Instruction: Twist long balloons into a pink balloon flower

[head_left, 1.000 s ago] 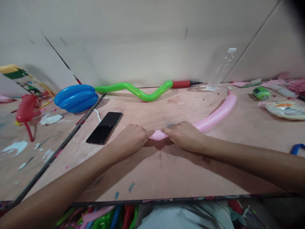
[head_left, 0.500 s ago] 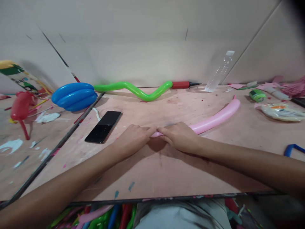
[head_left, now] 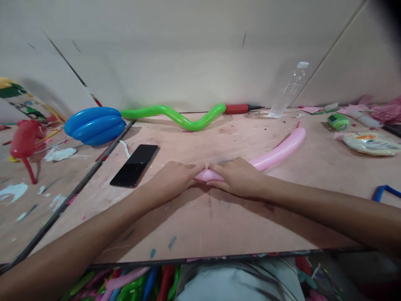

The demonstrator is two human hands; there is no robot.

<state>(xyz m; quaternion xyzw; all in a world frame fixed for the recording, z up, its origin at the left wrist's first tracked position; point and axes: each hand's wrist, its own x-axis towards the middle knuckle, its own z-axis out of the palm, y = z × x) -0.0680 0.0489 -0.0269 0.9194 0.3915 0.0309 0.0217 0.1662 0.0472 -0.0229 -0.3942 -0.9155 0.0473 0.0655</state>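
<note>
A long pink balloon (head_left: pixel 278 153) lies across the middle of the table, its far end curving up to the right with a small uninflated tip. Its near part runs through both hands. My left hand (head_left: pixel 180 177) is closed around the balloon's left end, which is hidden under the fingers. Close beside it, my right hand (head_left: pixel 236 176) grips the balloon with thumb and fingers. A short bulge of pink shows between the two hands. The fingertips nearly meet above it.
Left of my hands lies a black phone (head_left: pixel 134 165). Behind are blue balloons (head_left: pixel 95 125), a bent green balloon (head_left: pixel 188 123), a red pump (head_left: pixel 236 109) and a clear bottle (head_left: pixel 286 92). A red balloon (head_left: pixel 25 140) sits far left, a plastic packet (head_left: pixel 369 143) at right.
The pink balloon's far end has shifted left, toward my hands. More pink now shows between my hands, and their fingertips have parted slightly. The view has moved a little.
</note>
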